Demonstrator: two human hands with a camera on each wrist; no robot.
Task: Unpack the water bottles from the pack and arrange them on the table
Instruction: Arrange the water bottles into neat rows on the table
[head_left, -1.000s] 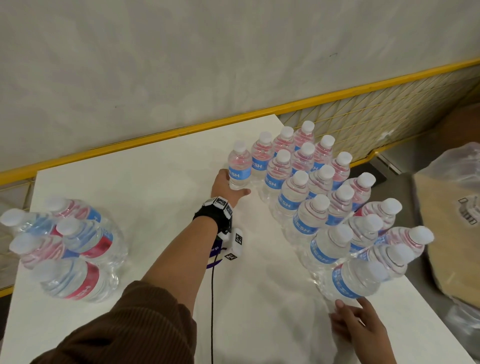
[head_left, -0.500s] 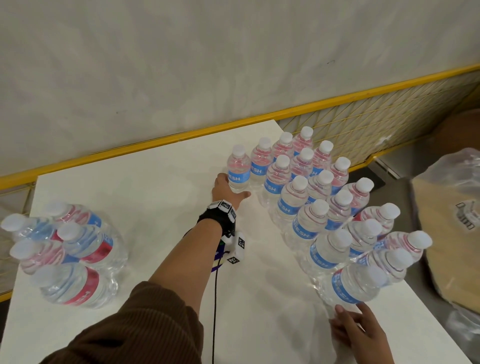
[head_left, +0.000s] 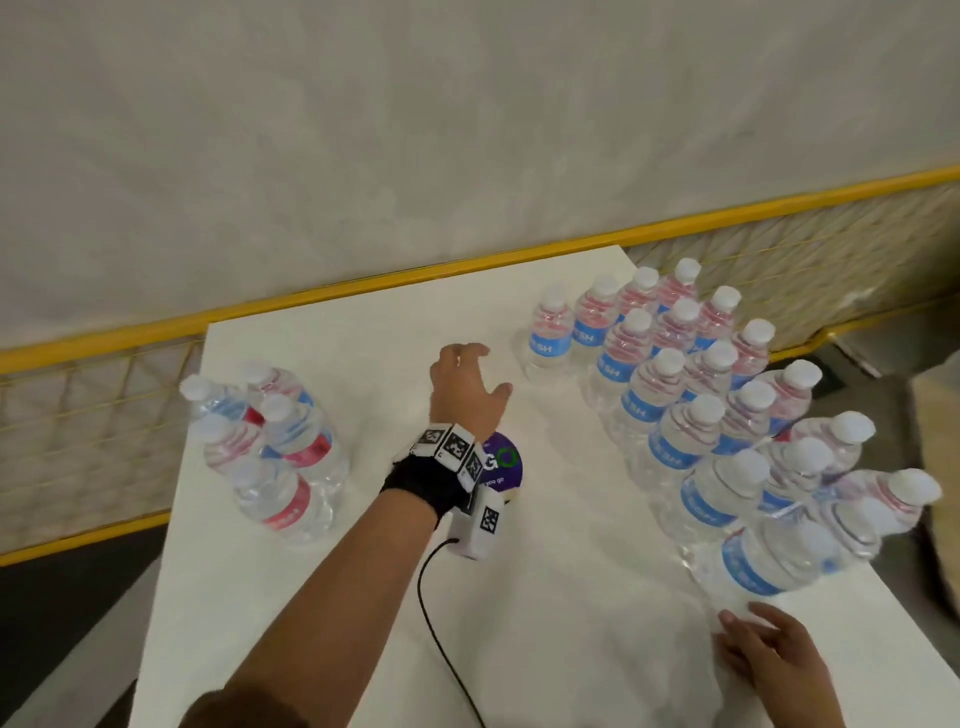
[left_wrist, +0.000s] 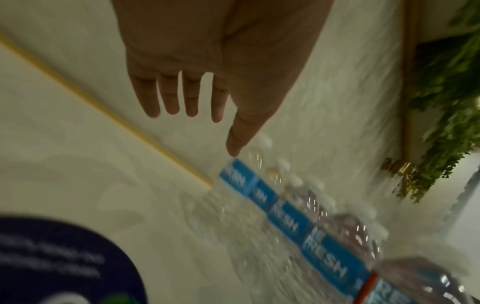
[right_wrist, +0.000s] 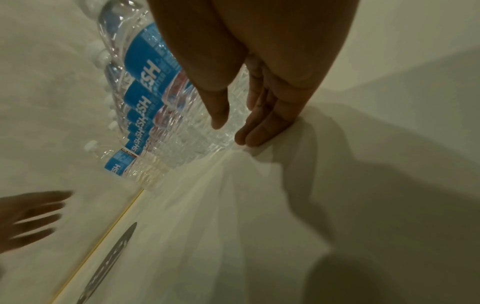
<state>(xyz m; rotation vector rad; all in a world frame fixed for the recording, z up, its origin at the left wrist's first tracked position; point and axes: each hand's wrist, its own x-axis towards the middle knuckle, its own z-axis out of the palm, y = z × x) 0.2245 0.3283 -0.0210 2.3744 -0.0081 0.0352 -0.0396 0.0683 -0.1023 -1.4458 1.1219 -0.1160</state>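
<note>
Several clear water bottles with blue labels (head_left: 670, 447) stand in rows along the right side of the white table (head_left: 332, 597). The farthest one of the left row (head_left: 549, 338) stands alone at the back. My left hand (head_left: 467, 387) hovers open above the table's middle, fingers spread (left_wrist: 192, 98), a little left of that bottle and holding nothing. My right hand (head_left: 774, 654) lies flat on the table at the near right, its straight fingers (right_wrist: 257, 127) against the base of the nearest bottle (head_left: 763, 561). A cluster of several bottles (head_left: 270, 447) stands at the left.
A round purple sticker (head_left: 501, 465) lies on the table under my left wrist. A yellow mesh barrier (head_left: 88, 395) runs behind and left of the table. A bulky bag in clear plastic (head_left: 940, 415) sits off the right edge. A black cable (head_left: 436, 623) trails from my wrist.
My left hand has let go of the far bottle and pulled back to the left, now open above the table. The right hand has stayed at the nearest bottle's base.
</note>
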